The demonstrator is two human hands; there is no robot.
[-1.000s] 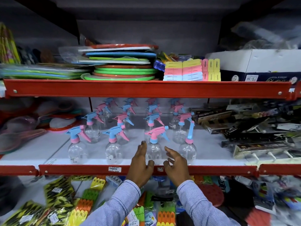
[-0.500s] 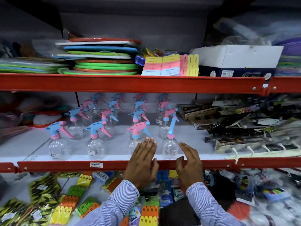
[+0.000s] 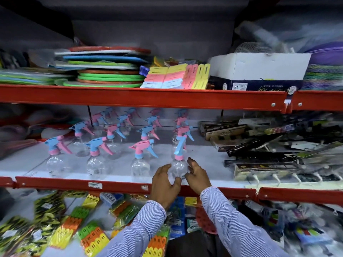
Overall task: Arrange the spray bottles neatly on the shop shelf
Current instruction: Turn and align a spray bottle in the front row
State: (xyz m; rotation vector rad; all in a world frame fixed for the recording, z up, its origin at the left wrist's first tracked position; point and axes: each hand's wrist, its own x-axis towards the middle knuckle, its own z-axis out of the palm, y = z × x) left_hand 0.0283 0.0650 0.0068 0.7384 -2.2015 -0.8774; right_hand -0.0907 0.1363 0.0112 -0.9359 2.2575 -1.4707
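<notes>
Several clear spray bottles with pink and blue trigger heads stand in rows on the white middle shelf (image 3: 204, 154). The front row has a left bottle (image 3: 53, 164), two middle ones (image 3: 95, 164) (image 3: 140, 167) and a right bottle (image 3: 178, 168). The right bottle's head is turned a different way from the others. My left hand (image 3: 164, 182) cups its left side and my right hand (image 3: 197, 176) cups its right side, fingers curled against the clear body. The bottle stands upright near the shelf's red front rail (image 3: 74, 183).
Black packaged goods (image 3: 269, 164) lie piled on the same shelf just right of the bottles. The upper red rail (image 3: 141, 97) hangs low over the bottle heads, carrying stacked plates (image 3: 107, 76) and a white box (image 3: 259, 71). Packs of coloured clothes pegs (image 3: 92, 236) fill the shelf below.
Both hands have moved right from the third front bottle to the rightmost one and closed in around it. The view has shifted right with them.
</notes>
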